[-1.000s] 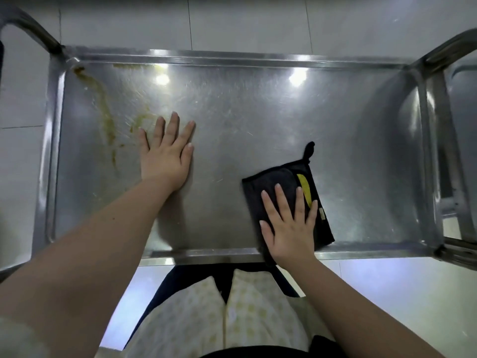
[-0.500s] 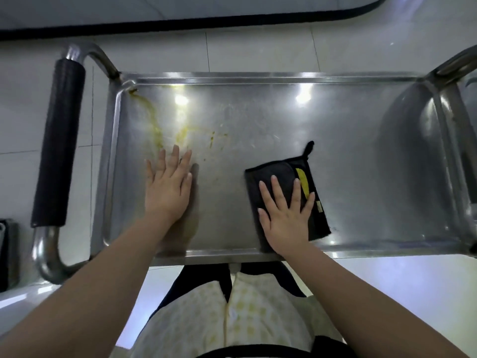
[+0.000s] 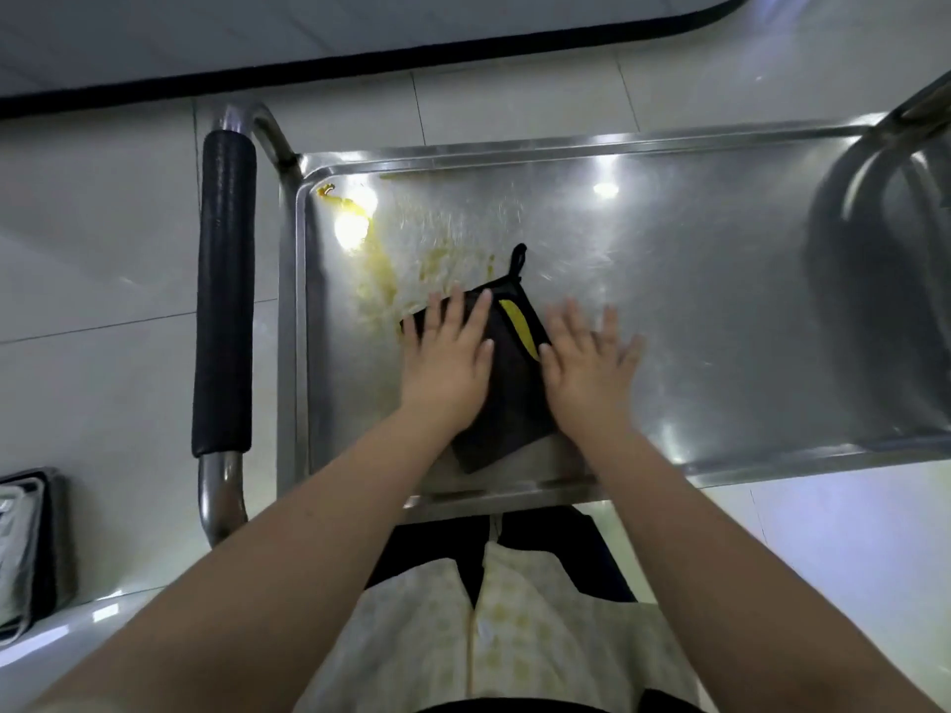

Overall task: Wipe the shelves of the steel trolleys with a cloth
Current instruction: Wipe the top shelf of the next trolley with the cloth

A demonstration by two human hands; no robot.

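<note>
Yellow-patterned top (image 3: 535, 614) sat nearest, just short of the steel trolley shelf (image 3: 731, 311). Left hand (image 3: 446, 365) lay flat on the dark cloth (image 3: 507, 403), fingers straight and slightly apart, pressing it down. Right hand (image 3: 586, 367), motion-blurred, lay flat just right of the cloth, fingers spread; contact with the cloth's edge could not be told. The cloth sat left of shelf centre, its hanging loop (image 3: 518, 259) pointing away. Beyond it, yellow smears (image 3: 381, 280) ran to the far left corner. The black-gripped handle (image 3: 224, 311) stood left of the shelf.
</note>
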